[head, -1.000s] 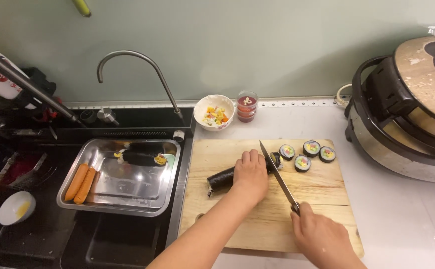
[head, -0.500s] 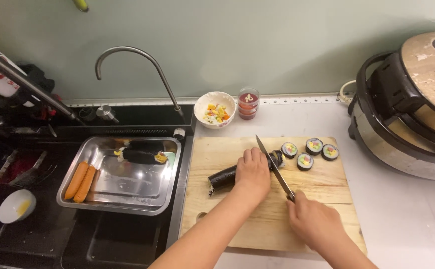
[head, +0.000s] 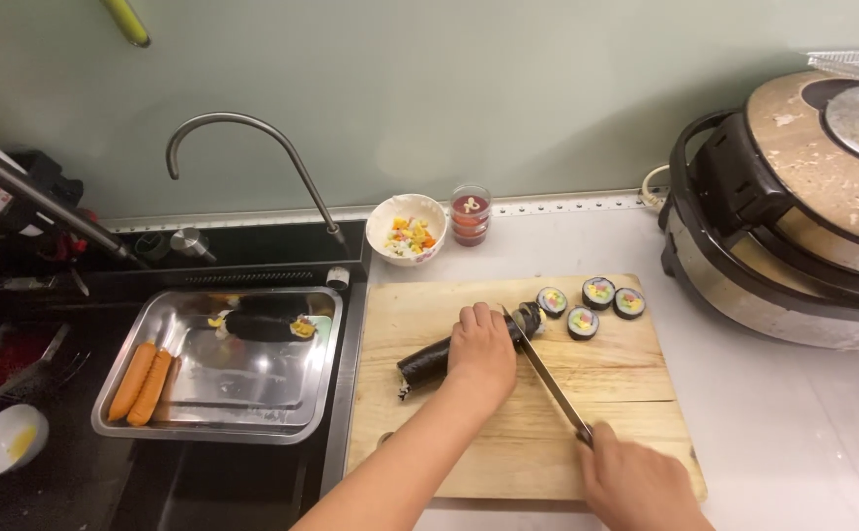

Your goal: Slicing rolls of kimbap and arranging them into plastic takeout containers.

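Observation:
A dark seaweed rice roll (head: 427,360) lies on a wooden cutting board (head: 537,452). My left hand (head: 483,351) presses down on the roll and covers its middle. In my right hand (head: 636,487) is a long knife (head: 544,371), its blade set across the roll's right end beside my left fingers. Several cut slices (head: 592,301) with colourful centres lie at the board's far right corner.
A steel tray (head: 203,413) over the sink holds two orange sausages (head: 142,382) and another roll (head: 262,325). A small bowl of chopped filling (head: 406,229) and a red-filled cup (head: 471,213) stand behind the board. A large cooker (head: 803,226) sits right; a curved tap (head: 242,147) left.
My right hand has drawn the knife back towards me and to the right while the blade stays across the roll's end. My left hand keeps holding the roll.

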